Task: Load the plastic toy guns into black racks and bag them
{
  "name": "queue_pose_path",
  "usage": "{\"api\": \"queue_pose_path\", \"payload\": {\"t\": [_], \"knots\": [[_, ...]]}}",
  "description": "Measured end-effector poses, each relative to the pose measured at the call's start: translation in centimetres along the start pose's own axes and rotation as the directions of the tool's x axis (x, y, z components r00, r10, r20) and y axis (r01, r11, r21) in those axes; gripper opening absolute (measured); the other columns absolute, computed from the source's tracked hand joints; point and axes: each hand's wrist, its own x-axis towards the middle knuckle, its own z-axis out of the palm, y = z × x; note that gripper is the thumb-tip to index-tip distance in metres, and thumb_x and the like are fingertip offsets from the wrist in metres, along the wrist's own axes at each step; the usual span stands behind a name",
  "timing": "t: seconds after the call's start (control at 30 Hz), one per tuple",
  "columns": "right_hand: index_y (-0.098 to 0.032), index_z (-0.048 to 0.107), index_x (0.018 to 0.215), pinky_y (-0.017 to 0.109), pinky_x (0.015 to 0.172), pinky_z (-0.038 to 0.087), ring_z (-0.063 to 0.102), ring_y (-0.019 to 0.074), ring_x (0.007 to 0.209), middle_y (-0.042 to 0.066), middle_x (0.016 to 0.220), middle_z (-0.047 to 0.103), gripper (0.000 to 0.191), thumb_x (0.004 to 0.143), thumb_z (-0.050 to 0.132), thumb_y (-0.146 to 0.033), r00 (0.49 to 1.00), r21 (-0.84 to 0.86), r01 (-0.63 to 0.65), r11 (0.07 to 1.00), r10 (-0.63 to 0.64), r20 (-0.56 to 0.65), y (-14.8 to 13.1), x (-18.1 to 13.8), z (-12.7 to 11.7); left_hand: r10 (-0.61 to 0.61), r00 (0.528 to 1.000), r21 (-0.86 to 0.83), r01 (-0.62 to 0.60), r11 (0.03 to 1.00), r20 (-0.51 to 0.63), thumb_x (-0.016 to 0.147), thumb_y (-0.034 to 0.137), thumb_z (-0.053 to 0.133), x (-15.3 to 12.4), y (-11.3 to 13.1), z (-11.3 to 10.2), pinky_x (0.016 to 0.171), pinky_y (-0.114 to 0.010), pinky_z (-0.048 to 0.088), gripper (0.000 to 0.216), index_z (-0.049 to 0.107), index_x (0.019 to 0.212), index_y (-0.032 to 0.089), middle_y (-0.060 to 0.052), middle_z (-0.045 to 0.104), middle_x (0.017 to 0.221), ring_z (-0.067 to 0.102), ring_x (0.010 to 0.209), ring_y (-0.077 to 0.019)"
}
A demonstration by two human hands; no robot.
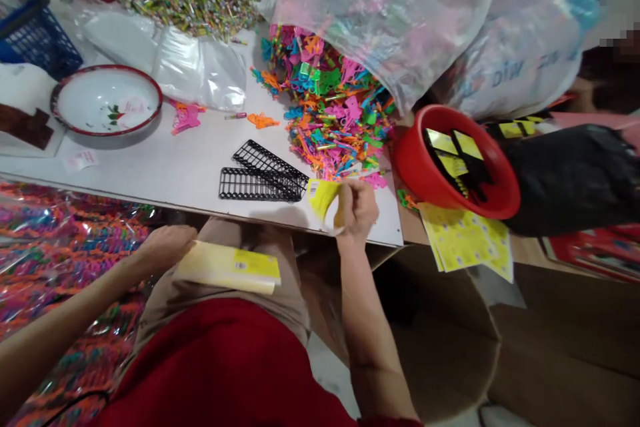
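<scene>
Over my lap, my left hand grips the left end of a folded yellow-and-white label sheet with a printed barcode. My right hand is closed at the front edge of the table, pinching a curled yellow label. That label is beside the right ends of some black grid-like plastic strips, which lie overlapped on the white tabletop. Whether the label touches the strips I cannot tell. The fingertips of my left hand are partly hidden.
Behind the strips, small colourful plastic pieces spill from a large clear bag. A red tub holds black items with yellow labels; yellow sheets lie below it. An enamel bowl and plastic sleeves are at left.
</scene>
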Motion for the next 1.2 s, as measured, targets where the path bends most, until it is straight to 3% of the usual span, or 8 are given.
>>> {"api": "queue_pose_path", "payload": {"t": [0.1, 0.2, 0.3, 0.4, 0.6, 0.87, 1.07, 1.2], "knots": [[-0.02, 0.058, 0.087, 0.031, 0.071, 0.049, 0.06, 0.0182, 0.076, 0.004, 0.081, 0.065, 0.017, 0.087, 0.048, -0.034, 0.962, 0.03, 0.023, 0.999, -0.031, 0.272, 2.5, 4.9, 1.3, 0.165, 0.986, 0.126, -0.162, 0.979, -0.016, 0.083, 0.032, 0.052, 1.6, 3.3, -0.5, 0.082, -0.038, 0.043, 0.019, 0.065, 0.078, 0.019, -0.006, 0.062, 0.074, 0.056, 0.074, -0.0214], [-0.019, 0.06, 0.09, 0.03, 0.075, 0.047, 0.06, 0.0176, 0.08, 0.003, 0.086, 0.067, 0.015, 0.084, 0.051, -0.03, 0.845, 0.037, 0.089, 0.995, -0.095, 0.526, 3.9, 8.1, 3.6, 0.337, 0.94, 0.23, -0.317, 0.92, -0.051, 0.093, 0.033, 0.042, 4.3, 8.3, 0.4, 0.094, -0.04, 0.039, 0.031, 0.065, 0.107, 0.017, -0.011, 0.065, 0.1, 0.058, 0.097, -0.0251], [-0.018, 0.06, 0.089, 0.03, 0.076, 0.046, 0.06, 0.0173, 0.08, 0.003, 0.087, 0.067, 0.015, 0.082, 0.05, -0.027, 0.74, 0.086, 0.134, 0.987, -0.158, 0.653, 4.4, 10.0, 5.8, 0.484, 0.87, 0.438, -0.402, 0.804, -0.09, 0.097, 0.025, 0.036, 6.7, 12.7, 2.1, 0.09, -0.04, 0.043, 0.037, 0.056, 0.125, 0.013, -0.014, 0.064, 0.108, 0.058, 0.101, -0.0259], [-0.017, 0.06, 0.09, 0.029, 0.074, 0.045, 0.06, 0.017, 0.079, 0.003, 0.085, 0.066, 0.016, 0.083, 0.049, -0.026, 0.661, 0.12, 0.153, 0.981, -0.192, 0.725, 4.9, 11.1, 7.4, 0.484, 0.866, 0.531, -0.355, 0.77, -0.123, 0.095, 0.022, 0.041, 8.0, 15.0, 4.1, 0.089, -0.041, 0.045, 0.041, 0.049, 0.133, 0.01, -0.016, 0.063, 0.115, 0.058, 0.105, -0.0279], [-0.015, 0.063, 0.089, 0.027, 0.072, 0.043, 0.059, 0.0161, 0.077, 0.004, 0.085, 0.067, 0.016, 0.083, 0.05, -0.022, 0.6, 0.102, 0.198, 0.975, -0.203, 0.774, 5.4, 12.4, 9.1, 0.389, 0.899, 0.506, -0.244, 0.827, -0.201, 0.092, 0.025, 0.05, 9.0, 16.0, 6.9, 0.102, -0.048, 0.039, 0.053, 0.042, 0.142, 0.008, -0.022, 0.048, 0.141, 0.048, 0.126, -0.0331], [-0.017, 0.063, 0.088, 0.025, 0.074, 0.043, 0.059, 0.0152, 0.079, 0.003, 0.085, 0.068, 0.012, 0.084, 0.052, -0.02, 0.532, 0.134, 0.224, 0.966, -0.236, 0.813, 6.0, 12.7, 10.7, 0.361, 0.923, 0.495, -0.253, 0.831, -0.135, 0.092, 0.032, 0.049, 10.8, 17.5, 8.3, 0.114, -0.058, 0.025, 0.061, 0.036, 0.146, 0.007, -0.022, 0.033, 0.153, 0.03, 0.143, -0.0351], [-0.017, 0.063, 0.089, 0.025, 0.072, 0.042, 0.058, 0.0144, 0.076, 0.002, 0.084, 0.067, 0.014, 0.085, 0.051, -0.021, 0.528, 0.135, 0.187, 0.973, -0.216, 0.821, 6.5, 12.4, 11.0, 0.472, 0.86, 0.475, -0.339, 0.812, -0.193, 0.092, 0.033, 0.049, 10.3, 17.0, 9.2, 0.113, -0.056, 0.025, 0.054, 0.045, 0.141, 0.009, -0.023, 0.041, 0.148, 0.038, 0.138, -0.0346], [-0.017, 0.064, 0.089, 0.025, 0.072, 0.042, 0.058, 0.0151, 0.077, 0.002, 0.085, 0.068, 0.014, 0.085, 0.052, -0.023, 0.546, 0.156, 0.185, 0.97, -0.234, 0.805, 6.5, 12.3, 10.5, 0.453, 0.805, 0.409, -0.293, 0.865, -0.382, 0.094, 0.035, 0.047, 10.0, 15.0, 7.6, 0.113, -0.051, 0.023, 0.045, 0.052, 0.134, 0.015, -0.02, 0.051, 0.14, 0.045, 0.133, -0.0306]]}}
